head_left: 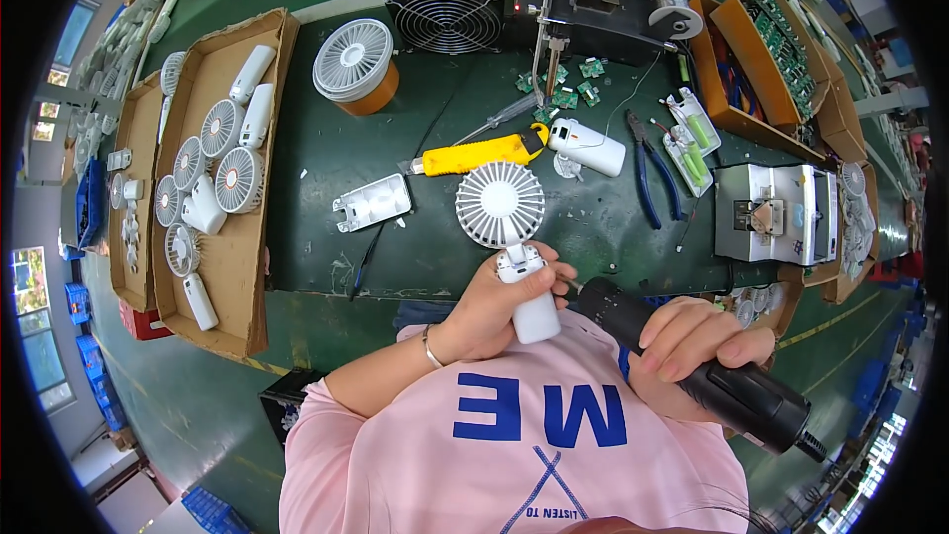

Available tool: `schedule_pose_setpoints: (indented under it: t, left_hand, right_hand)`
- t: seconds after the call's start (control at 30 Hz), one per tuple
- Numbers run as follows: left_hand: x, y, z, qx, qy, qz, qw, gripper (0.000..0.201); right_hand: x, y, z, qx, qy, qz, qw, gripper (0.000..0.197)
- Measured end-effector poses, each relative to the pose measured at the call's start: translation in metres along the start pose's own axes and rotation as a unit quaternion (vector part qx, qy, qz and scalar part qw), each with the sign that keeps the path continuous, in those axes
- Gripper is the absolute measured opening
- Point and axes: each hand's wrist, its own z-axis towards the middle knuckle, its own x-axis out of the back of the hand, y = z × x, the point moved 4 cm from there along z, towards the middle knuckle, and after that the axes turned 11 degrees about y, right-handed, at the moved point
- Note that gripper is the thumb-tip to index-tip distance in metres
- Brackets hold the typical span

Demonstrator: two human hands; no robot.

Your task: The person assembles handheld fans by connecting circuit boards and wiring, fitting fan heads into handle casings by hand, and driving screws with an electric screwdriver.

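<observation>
White plastic handheld fan (518, 267), round slotted head and rounded handle, sits in the left hand (486, 305), just off the near edge of the dark green counter (326, 158), in front of the chest. Left thumb lies across the handle, its fingers wrapped behind: firm pinch on the upper handle, probably to brace it against the tool. Right hand (700, 334) has fingers curled round a black cylindrical power screwdriver (746, 403); grip closed on the barrel. Bit end is right beside the handle; whether it touches, can't tell. Barrel angled likely so the bit comes in from the right side, clear of the head.

Fan's long axis runs roughly away from the body: head at the far end, leaning slightly left, handle butt toward the chest. Slotted face of the head looks up. Screwdriver axis slants, bit far-left, tail near-right.

Yellow plastic utility knife (474, 155) and blue-handled metal pliers (647, 173) lie beyond, presumably for easy reach. Shallow brown cardboard tray (242, 272) on the left groups fan parts, likely for sorting.
</observation>
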Motion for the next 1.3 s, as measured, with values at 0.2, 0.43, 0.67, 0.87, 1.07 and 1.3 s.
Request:
schedule_pose_setpoints:
  t: [0.2,0.43,0.67,0.87,1.07,1.3]
  left_hand:
    - [-0.004,0.005,-0.005,-0.087,0.003,0.244,0.966,0.024]
    - [-0.004,0.007,-0.005,-0.067,0.019,0.322,0.944,0.028]
    - [0.004,-0.002,-0.001,-0.077,-0.021,0.35,0.933,0.026]
    - [-0.002,-0.001,-0.009,-0.07,-0.032,0.273,0.959,0.024]
    - [0.004,0.003,-0.01,-0.204,-0.006,0.437,0.876,0.031]
    - [0.004,0.017,-0.018,-0.195,0.025,0.378,0.905,0.033]
  right_hand:
    - [-0.005,0.001,0.004,0.006,-0.005,0.0,1.0,0.031]
    - [-0.01,0.01,0.0,-0.018,-0.015,-0.006,1.0,0.027]
    - [-0.016,0.016,0.005,-0.02,-0.007,-0.021,1.0,0.02]
    - [-0.015,0.013,0.008,-0.02,-0.049,-0.018,0.998,0.021]
    - [-0.015,0.014,0.004,-0.009,-0.05,-0.002,0.999,0.018]
    - [-0.018,0.02,0.001,-0.016,-0.028,0.029,0.999,0.022]
